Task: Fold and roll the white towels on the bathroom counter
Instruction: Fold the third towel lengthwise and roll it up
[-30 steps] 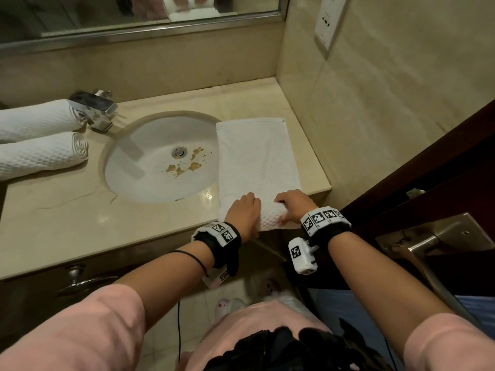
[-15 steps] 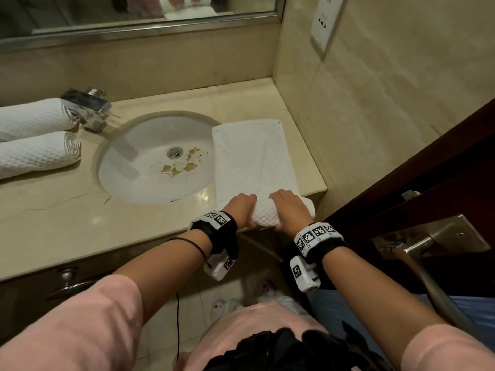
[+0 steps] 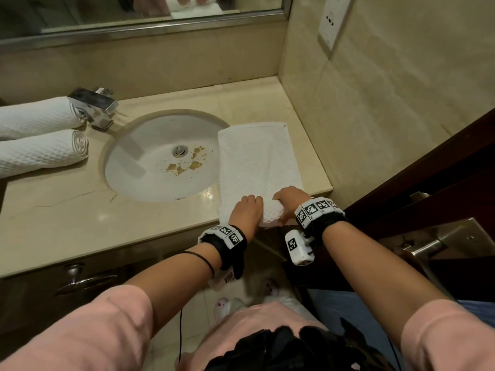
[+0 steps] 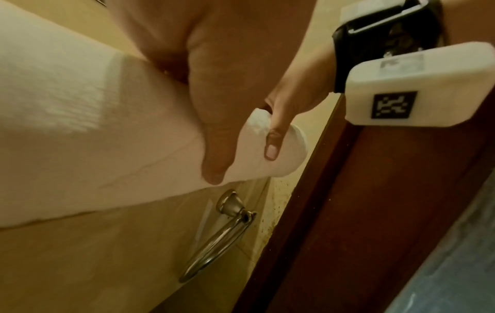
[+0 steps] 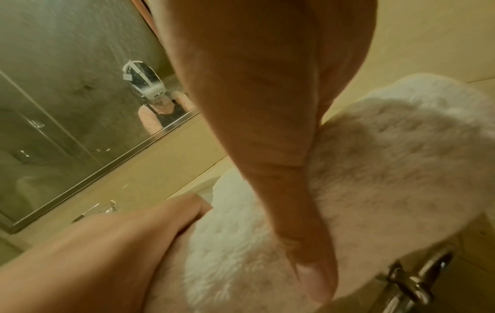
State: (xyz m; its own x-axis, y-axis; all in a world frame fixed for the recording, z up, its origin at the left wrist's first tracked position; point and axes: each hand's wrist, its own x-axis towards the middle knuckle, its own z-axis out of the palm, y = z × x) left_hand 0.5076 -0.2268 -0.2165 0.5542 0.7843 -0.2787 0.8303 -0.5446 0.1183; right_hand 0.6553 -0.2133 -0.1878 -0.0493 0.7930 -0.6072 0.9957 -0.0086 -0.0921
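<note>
**Item: folded white towel, rolling begun at the near end**

Folded towel [image 3: 257,162]: white, waffle-textured, folded to a long strip. It lies on the worktop [image 3: 53,215] just right of the sink [image 3: 150,167], its left edge overlapping the basin rim, its far end flat, its near end at the worktop's front edge.

Roll [image 3: 270,215]: a short, thick cylinder at the strip's near end, only a small part of the length taken up.

Left hand [image 3: 247,214]: yours, fingers curled over the roll's left part, thumb under the near side; it grips the roll.

Right hand [image 3: 290,202]: yours, fingers over the roll's right end, thumb pressed on its near face in the wrist view; it grips the roll too.

Step in hand, by judgement: folding is done for this towel; rolling has just started.

Next move, by judgement: push the roll away from you toward the far end, both hands level so the ends stay flush, with steady downward pressure for a tight coil. Keep the left edge from slipping into the basin.

Rolled towels [image 3: 40,135]: two, finished, lying side by side at far left, beside the tap [image 3: 93,103].

Mirror [image 3: 134,12]: above the far wall.
</note>
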